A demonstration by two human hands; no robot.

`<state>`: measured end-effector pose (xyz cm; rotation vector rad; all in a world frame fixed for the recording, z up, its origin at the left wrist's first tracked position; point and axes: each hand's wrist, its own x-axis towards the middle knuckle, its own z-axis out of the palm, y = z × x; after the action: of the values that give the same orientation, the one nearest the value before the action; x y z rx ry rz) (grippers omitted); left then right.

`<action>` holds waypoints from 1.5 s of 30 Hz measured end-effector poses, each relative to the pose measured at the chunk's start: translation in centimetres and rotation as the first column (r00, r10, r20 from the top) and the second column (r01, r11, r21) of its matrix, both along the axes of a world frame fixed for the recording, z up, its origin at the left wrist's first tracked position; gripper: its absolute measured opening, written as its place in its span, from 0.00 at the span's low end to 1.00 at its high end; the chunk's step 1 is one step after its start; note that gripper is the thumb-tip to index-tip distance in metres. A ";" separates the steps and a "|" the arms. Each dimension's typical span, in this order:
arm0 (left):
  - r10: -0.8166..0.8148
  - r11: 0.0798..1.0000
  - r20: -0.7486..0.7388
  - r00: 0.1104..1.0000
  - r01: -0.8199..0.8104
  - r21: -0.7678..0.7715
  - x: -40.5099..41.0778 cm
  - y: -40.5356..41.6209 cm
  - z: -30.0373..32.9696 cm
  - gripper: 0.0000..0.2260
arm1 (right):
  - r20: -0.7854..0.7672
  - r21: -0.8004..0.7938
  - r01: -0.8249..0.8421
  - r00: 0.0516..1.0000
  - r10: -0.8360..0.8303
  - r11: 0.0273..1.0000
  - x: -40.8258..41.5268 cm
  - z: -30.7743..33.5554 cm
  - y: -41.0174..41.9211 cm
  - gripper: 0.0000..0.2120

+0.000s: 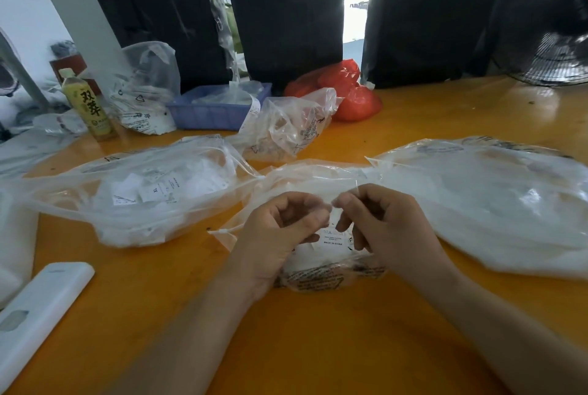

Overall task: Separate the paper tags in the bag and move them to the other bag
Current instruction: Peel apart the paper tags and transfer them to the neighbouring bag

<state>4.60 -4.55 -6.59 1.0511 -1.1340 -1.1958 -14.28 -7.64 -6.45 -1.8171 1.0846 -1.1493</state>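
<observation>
My left hand (280, 232) and my right hand (385, 229) are raised over the middle of the orange table, fingertips close together, both pinching a small white paper tag (331, 208) between them. Under the hands lies a clear plastic bag (331, 267) with printed white tags inside, one reading MADE IN CHINA. To the left lies a second clear bag (143, 200) holding several loose white tags. A large clear bag (493, 203) full of white material lies to the right.
On the orange table (286, 347): a white remote (38, 308) front left, a drink bottle (86, 105), a blue basket (216, 108), more clear bags (286, 127), red bags (346, 89) behind. Black bundles and a fan (547, 44) stand at the back.
</observation>
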 end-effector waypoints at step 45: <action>0.124 0.986 -0.383 0.915 -0.071 0.149 0.1 -0.6 0.2 0.08 | 0.214 -0.017 0.115 0.971 -0.109 0.993 -1.0 0.8 -0.6 0.12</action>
<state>4.75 -5.14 -6.38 0.9017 -0.6899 -1.3428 -15.28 -8.27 -5.68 -1.6277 1.0606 -1.3983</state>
